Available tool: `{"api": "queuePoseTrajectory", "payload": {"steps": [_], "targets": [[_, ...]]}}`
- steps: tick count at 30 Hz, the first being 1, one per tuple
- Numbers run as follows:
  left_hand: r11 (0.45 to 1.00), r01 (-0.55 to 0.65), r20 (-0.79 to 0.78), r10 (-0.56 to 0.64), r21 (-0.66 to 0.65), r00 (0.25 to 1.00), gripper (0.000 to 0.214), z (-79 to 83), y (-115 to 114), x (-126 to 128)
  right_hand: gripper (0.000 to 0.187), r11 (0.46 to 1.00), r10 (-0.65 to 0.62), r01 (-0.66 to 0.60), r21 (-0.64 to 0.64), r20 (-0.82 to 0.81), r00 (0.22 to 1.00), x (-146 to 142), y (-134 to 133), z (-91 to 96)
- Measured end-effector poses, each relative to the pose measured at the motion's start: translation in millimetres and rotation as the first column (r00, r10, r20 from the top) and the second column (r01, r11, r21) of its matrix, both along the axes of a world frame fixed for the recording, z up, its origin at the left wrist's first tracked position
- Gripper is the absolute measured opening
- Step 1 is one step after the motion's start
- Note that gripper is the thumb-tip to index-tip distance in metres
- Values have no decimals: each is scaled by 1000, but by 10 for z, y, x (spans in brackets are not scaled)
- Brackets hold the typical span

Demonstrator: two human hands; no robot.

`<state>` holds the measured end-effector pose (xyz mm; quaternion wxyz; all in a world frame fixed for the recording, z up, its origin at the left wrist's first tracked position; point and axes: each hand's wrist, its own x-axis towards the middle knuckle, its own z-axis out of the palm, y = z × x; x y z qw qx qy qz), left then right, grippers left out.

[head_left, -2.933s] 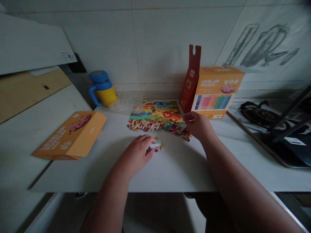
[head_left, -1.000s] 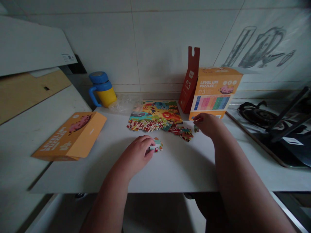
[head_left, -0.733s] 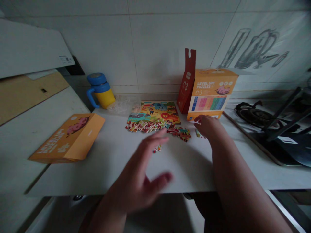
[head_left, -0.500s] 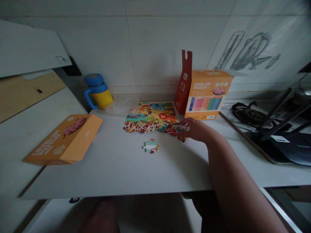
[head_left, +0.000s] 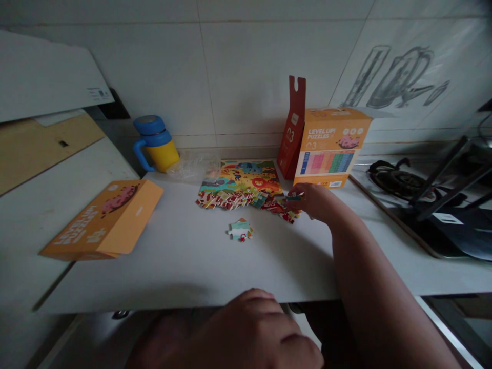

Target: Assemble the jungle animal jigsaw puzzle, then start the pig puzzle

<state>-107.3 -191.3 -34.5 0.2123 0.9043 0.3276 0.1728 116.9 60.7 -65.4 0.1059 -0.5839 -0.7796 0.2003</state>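
Observation:
My right hand (head_left: pixel 313 199) is at the right end of a pile of loose puzzle pieces (head_left: pixel 234 199), its fingers pinched on a teal puzzle piece (head_left: pixel 294 198). Behind the pile lies a colourful picture sheet (head_left: pixel 246 175) with animals on it, partly covered by the pieces. Nearer to me, a small group of joined puzzle pieces (head_left: pixel 240 230) rests alone on the white tabletop (head_left: pixel 184 266). My left hand (head_left: pixel 257 333) is low in the foreground at the table's front edge. Its fingers are curled with the back toward me, so anything inside is hidden.
An orange puzzle box (head_left: pixel 330 146) with a raised red flap stands against the wall. Another orange box (head_left: pixel 103 218) lies at the left. A blue and yellow mug (head_left: pixel 161 148) and crumpled clear plastic (head_left: pixel 196 166) are behind. A gas burner (head_left: pixel 400 179) is at the right.
My left hand has come up into view at the bottom. My right hand has shifted slightly right along the pile, and a teal piece now shows between its fingers.

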Motion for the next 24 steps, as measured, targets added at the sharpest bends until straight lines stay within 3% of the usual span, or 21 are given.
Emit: {"api": "queuePoseTrajectory", "payload": {"steps": [3, 5, 7, 10, 13, 17, 20, 24], "targets": [[974, -226, 2, 226, -25, 974, 0, 77, 162, -163, 19, 1000, -19, 20, 6, -160, 987, -50, -18, 0], [920, -391, -19, 391, 5, 920, 7, 43, 296, -302, 22, 1000, 9, -14, -12, -345, 938, -128, -55, -7], [856, -512, -13, 514, 71, 858, 10, -51, 451, -454, 26, 990, 80, -128, -63, -496, 865, -226, -110, -15], [775, -614, -5, 622, 150, 783, 15, -245, 674, -650, 29, 947, 184, -291, -136, -513, 838, -348, -191, -23], [763, -625, 39, 628, 164, 777, 23, -441, 821, -744, 35, 937, 204, -307, -168, -450, 869, -393, -218, -40], [783, -598, 17, 604, 172, 797, 44, -623, 892, -742, 36, 949, 192, -291, -121, -511, 838, -373, -170, -73], [783, -593, -25, 608, 189, 794, 44, -667, 899, -728, 29, 971, 157, -226, -76, -510, 846, -328, -122, -70], [782, -599, -11, 609, 170, 793, 35, -672, 898, -748, 21, 975, 146, -198, -104, -374, 916, -229, -106, -26]]}}
